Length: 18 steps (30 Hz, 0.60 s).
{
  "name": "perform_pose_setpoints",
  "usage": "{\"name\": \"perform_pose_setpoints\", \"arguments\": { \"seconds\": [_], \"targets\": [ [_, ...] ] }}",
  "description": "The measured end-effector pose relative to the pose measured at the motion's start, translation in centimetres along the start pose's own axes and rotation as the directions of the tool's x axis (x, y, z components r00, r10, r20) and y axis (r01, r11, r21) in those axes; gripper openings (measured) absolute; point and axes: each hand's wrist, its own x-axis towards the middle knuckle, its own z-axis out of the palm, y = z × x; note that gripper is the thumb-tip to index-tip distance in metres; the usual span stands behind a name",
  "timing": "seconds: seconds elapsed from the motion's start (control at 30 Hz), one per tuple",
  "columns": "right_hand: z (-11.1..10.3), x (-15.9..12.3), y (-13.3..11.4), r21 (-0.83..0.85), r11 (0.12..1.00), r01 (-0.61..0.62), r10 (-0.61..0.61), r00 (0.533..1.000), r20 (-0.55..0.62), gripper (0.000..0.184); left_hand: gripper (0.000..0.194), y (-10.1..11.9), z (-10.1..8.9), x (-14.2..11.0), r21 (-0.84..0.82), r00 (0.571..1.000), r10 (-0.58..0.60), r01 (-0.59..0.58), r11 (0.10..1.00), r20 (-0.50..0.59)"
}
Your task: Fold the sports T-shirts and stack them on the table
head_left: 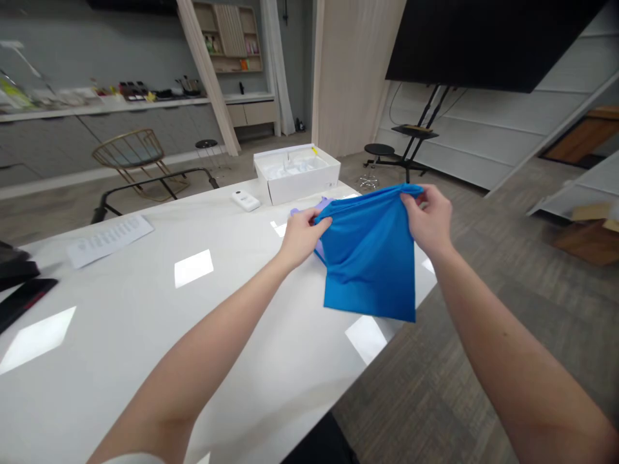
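Note:
A piece of blue cloth point(370, 258) hangs between my two hands above the right end of the table. My left hand point(302, 237) pinches its upper left corner between thumb and fingers. At the upper right corner, my right hand point(429, 216) is closed on the gathered edge. The cloth sags with folds along the top, and its lower edge hangs free. Behind it and my left hand, a lilac item point(320, 205) shows in part; its kind is hidden.
A white box point(302, 187) with wrapped contents stands at the table's far edge, a small white device point(245, 200) beside it. A printed sheet point(110, 241) and dark objects point(24, 299) lie to the left. The white table point(232, 361) ends diagonally on the right.

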Motion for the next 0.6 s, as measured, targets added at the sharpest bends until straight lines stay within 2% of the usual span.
{"name": "perform_pose_setpoints", "arguments": {
  "seconds": [0.07, 0.13, 0.2, 0.27, 0.33, 0.37, 0.43, 0.47, 0.53, 0.6],
  "targets": [
    [2.1, 3.4, 1.2, 0.006, 0.998, 0.055, -0.055, 0.998, 0.028, 0.028, 0.022, -0.2, -0.1, 3.0, -0.082, 0.996, -0.078, 0.074, 0.994, -0.035],
    [5.7, 6.4, 2.6, 0.004, 0.997, 0.081, -0.081, 0.993, 0.092, 0.028, 0.021, -2.1, -0.4, 6.1, -0.142, 0.980, -0.189, 0.179, 0.974, -0.060],
    [10.6, 8.2, 4.2, 0.011, 0.997, 0.074, -0.074, 0.980, 0.183, 0.027, 0.021, -5.7, -0.5, 8.6, -0.183, 0.954, -0.289, 0.270, 0.945, -0.085],
    [15.8, 8.3, 5.7, 0.011, 0.999, 0.032, -0.034, 0.957, 0.289, 0.026, 0.018, -10.2, -0.5, 10.2, -0.164, 0.923, -0.363, 0.341, 0.926, -0.127],
    [20.3, 7.0, 6.9, -0.087, 0.993, -0.078, 0.107, 0.905, 0.413, 0.022, 0.015, -14.6, -0.3, 10.9, -0.057, 0.894, -0.411, 0.407, 0.912, -0.178],
    [22.1, 6.1, 7.3, -0.168, 0.976, -0.138, 0.202, 0.858, 0.472, 0.021, 0.014, -16.3, -0.2, 11.1, 0.007, 0.887, -0.418, 0.428, 0.904, -0.196],
    [24.2, 4.4, 8.0, -0.316, 0.928, -0.195, 0.345, 0.767, 0.541, 0.026, 0.016, -18.6, -0.1, 11.2, 0.127, 0.890, -0.407, 0.437, 0.891, -0.208],
    [24.7, 3.7, 8.2, -0.364, 0.911, -0.192, 0.378, 0.742, 0.555, 0.031, 0.017, -19.1, 0.0, 11.2, 0.174, 0.895, -0.393, 0.430, 0.886, -0.209],
    [24.7, 3.1, 8.4, -0.416, 0.896, -0.155, 0.385, 0.739, 0.553, 0.042, 0.019, -19.1, 0.1, 11.2, 0.250, 0.907, -0.360, 0.409, 0.877, -0.220],
    [23.9, 3.1, 8.7, -0.431, 0.893, -0.129, 0.364, 0.770, 0.525, 0.052, 0.024, -18.0, 0.3, 10.9, 0.348, 0.920, -0.277, 0.365, 0.864, -0.278]
  ]
}}
